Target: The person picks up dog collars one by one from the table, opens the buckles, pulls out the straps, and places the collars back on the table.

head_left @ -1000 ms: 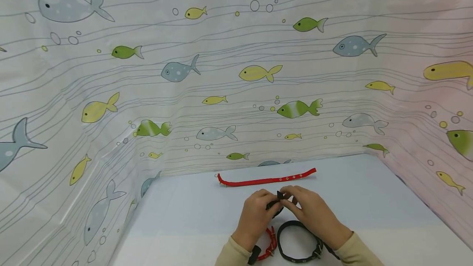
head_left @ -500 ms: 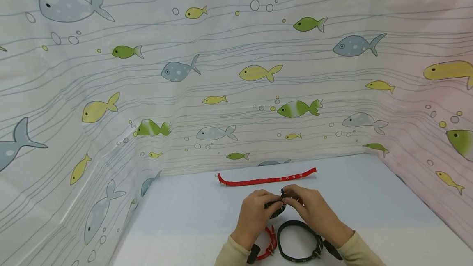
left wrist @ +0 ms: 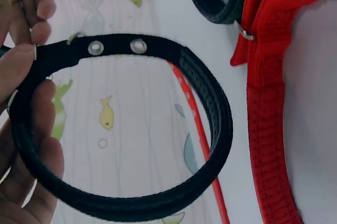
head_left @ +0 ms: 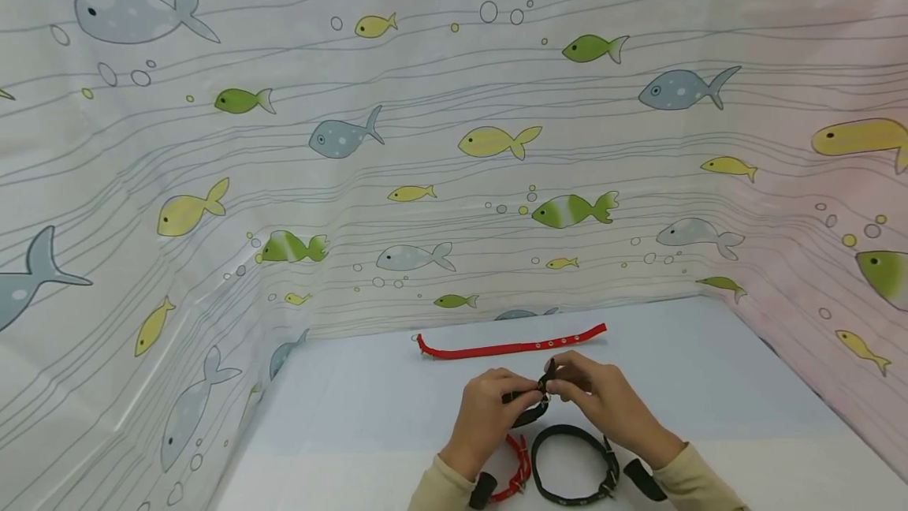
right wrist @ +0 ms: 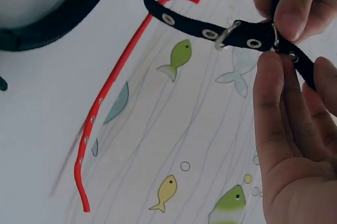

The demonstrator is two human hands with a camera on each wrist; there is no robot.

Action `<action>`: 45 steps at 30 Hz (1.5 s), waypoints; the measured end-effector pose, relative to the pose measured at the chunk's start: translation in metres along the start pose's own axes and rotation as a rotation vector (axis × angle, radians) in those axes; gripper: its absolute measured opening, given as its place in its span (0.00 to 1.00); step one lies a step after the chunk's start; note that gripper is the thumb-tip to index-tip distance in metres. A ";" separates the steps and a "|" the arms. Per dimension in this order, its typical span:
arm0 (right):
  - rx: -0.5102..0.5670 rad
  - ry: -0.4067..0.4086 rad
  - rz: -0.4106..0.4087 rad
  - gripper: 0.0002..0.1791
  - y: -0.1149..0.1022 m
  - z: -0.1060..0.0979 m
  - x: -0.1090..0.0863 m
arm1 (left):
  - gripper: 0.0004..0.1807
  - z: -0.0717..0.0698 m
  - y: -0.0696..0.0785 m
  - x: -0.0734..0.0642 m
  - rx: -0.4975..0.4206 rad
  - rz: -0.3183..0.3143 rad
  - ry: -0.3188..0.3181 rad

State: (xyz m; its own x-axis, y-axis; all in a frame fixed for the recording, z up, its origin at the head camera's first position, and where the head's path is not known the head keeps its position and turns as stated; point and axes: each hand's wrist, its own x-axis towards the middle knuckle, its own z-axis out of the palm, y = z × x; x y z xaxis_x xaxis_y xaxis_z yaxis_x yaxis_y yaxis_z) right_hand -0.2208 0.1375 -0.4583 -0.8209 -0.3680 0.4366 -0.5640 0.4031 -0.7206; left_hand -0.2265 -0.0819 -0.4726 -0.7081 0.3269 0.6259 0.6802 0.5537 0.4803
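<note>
A black dog collar (head_left: 530, 414) with metal eyelets is bent into a loop in mid-air between the two hands. The left hand (head_left: 491, 408) pinches it beside the buckle, fingers inside the loop in the left wrist view. With thumb and fingers, the right hand (head_left: 594, 398) holds the strap's free end, which runs through the metal buckle (right wrist: 275, 37) in the right wrist view. Close below the hands on the table lie a red collar (head_left: 521, 464), buckled into a ring and partly hidden by the left forearm, and a larger buckled black collar (head_left: 542, 475).
Farther back, an unbuckled red collar (head_left: 489, 351) stretches across the white table (head_left: 355, 416). A fish-patterned sheet (head_left: 426, 219) surrounds the table at the back and sides.
The right hand has shifted slightly right and up, drawing the strap end away from the left hand. More of the black loop shows below the left hand.
</note>
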 end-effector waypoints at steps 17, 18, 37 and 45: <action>-0.163 0.089 -0.165 0.14 -0.005 0.001 0.003 | 0.05 0.003 0.007 -0.003 0.239 0.147 0.026; -0.184 0.108 -0.180 0.15 -0.006 0.002 0.003 | 0.06 0.003 0.009 -0.002 0.286 0.171 0.036; -0.199 0.126 -0.129 0.13 -0.016 0.005 0.010 | 0.10 0.001 0.019 -0.003 0.554 0.302 0.026; -0.195 0.090 0.023 0.21 -0.007 -0.003 0.003 | 0.09 -0.015 0.006 0.003 0.385 0.194 0.118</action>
State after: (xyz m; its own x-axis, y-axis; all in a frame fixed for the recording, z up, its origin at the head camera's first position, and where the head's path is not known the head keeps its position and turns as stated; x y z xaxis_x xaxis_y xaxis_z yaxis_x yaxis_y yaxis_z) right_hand -0.2196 0.1365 -0.4503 -0.8337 -0.2837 0.4737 -0.5441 0.5686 -0.6170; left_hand -0.2215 -0.0885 -0.4586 -0.5321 0.3757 0.7588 0.6624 0.7429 0.0967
